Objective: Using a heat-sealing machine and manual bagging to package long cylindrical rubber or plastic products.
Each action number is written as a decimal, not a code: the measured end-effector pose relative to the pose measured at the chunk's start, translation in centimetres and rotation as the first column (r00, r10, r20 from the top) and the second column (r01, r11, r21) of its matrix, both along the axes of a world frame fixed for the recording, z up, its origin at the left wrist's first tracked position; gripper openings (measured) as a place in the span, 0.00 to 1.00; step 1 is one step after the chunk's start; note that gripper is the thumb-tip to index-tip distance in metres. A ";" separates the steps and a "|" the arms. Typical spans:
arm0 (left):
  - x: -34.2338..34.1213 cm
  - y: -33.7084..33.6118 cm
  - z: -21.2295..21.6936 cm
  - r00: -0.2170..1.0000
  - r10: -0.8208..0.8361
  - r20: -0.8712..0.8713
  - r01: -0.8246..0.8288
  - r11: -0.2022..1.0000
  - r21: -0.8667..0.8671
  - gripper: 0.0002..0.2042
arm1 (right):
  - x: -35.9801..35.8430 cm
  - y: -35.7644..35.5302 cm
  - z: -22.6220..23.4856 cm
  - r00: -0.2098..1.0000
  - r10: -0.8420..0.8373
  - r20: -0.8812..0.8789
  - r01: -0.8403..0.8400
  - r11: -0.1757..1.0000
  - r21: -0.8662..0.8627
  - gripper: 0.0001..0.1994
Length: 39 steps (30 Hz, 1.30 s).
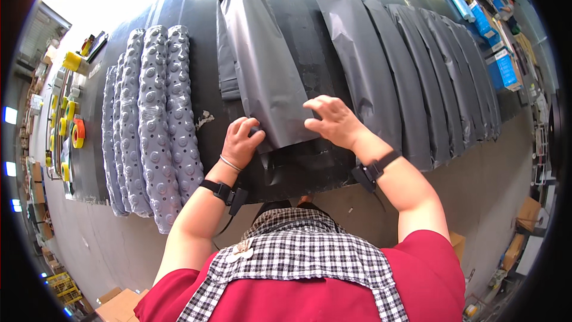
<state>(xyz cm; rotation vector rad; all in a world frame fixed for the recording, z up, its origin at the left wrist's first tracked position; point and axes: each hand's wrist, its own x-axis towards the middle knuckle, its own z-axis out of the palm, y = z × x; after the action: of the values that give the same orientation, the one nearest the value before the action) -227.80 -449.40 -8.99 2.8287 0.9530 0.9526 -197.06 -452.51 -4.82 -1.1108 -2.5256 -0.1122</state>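
A long grey plastic mailing bag (268, 65) lies on the black table in front of me, its near end between my hands. At its near left corner, my left hand (241, 141) is closed, with a bit of dark film showing between thumb and fingers. My right hand (333, 120) is at the bag's right edge, thumb and forefinger bent and apart, fingertips by the film. More flat grey bags (227, 74) are partly hidden under the left side of this one.
Several rolled grey bubbled mats (156, 119) lie side by side on the left. To the right is a row of filled grey bags (411, 83). Yellow tape rolls (70, 110) line the table's left edge; blue-and-white boxes (503, 68) stand at the far right.
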 end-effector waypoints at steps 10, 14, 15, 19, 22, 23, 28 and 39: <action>-2.2 0.2 0.2 0.993 -0.114 -0.029 0.111 0.991 -0.078 0.09 | -0.8 3.3 -1.4 0.942 0.322 -0.089 -0.331 0.938 -0.103 0.05; -1.2 0.5 1.5 0.974 0.086 0.207 0.018 0.891 -0.454 0.05 | -1.3 3.8 -1.7 0.882 -0.176 -0.438 -0.126 0.807 -0.577 0.09; -1.2 0.2 1.7 0.919 0.262 0.294 -0.024 0.783 -0.622 0.03 | -1.9 3.8 -1.1 0.797 -0.260 -0.545 -0.101 0.833 -0.544 0.08; -1.4 -1.6 0.6 0.784 0.541 0.304 -0.068 0.562 -0.824 0.07 | -2.9 0.9 -1.2 0.698 -0.440 -0.565 -0.116 0.709 -0.696 0.10; -0.7 -2.5 0.0 0.713 0.559 0.422 0.042 0.567 -0.822 0.12 | -4.4 -0.6 -1.6 0.525 -0.599 -0.605 -0.074 0.676 -0.733 0.14; -0.1 -2.5 -0.2 0.645 0.611 0.459 0.098 0.529 -0.843 0.13 | -4.7 -0.4 -1.7 0.411 -0.668 -0.620 -0.114 0.637 -0.762 0.14; 0.0 -2.3 -2.1 0.546 0.733 0.405 -0.011 0.490 -0.871 0.21 | -7.0 0.5 -3.0 0.339 -0.678 -0.652 0.072 0.710 -0.701 0.15; -0.3 -2.2 -3.0 0.651 0.703 0.287 -0.169 0.502 -0.848 0.21 | -7.0 0.5 -3.6 0.457 -0.781 -0.425 0.307 0.587 -0.749 0.18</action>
<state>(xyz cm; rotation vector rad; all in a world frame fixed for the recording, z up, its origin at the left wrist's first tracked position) -228.08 -451.61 -12.02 1.3855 1.5594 1.0297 -204.10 -451.98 -8.44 -1.7780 -1.3339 0.8448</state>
